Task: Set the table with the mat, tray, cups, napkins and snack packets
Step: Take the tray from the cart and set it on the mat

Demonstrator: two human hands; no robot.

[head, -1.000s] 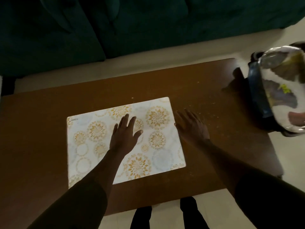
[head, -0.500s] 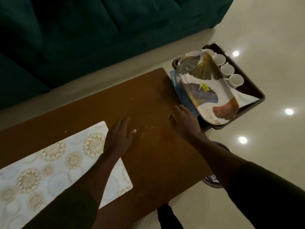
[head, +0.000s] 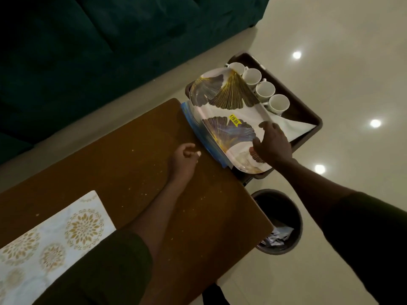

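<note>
A white mat [head: 55, 243] with gold flower prints lies flat on the brown table [head: 136, 164] at the lower left. A white tray [head: 226, 111] with leaf prints and a yellow price sticker leans in a dark crate [head: 308, 113] beside the table's right end. Several white cups [head: 265, 89] stand in a row behind it, next to a white napkin [head: 297, 128]. Blue packets [head: 198, 128] sit under the tray's left edge. My right hand [head: 272, 144] rests on the tray's near end, fingers spread over it. My left hand [head: 184, 159] hovers loosely curled over the table, holding nothing.
A dark round bin [head: 279, 221] with scraps inside stands on the glossy floor by the table's right corner. A dark green sofa [head: 110, 40] runs along the far side. Crumbs dot the tabletop.
My view swung right, away from the mat. My right hand left the table and reached onto the tray's near end. My left hand came off the mat and curled near the table's right end.
</note>
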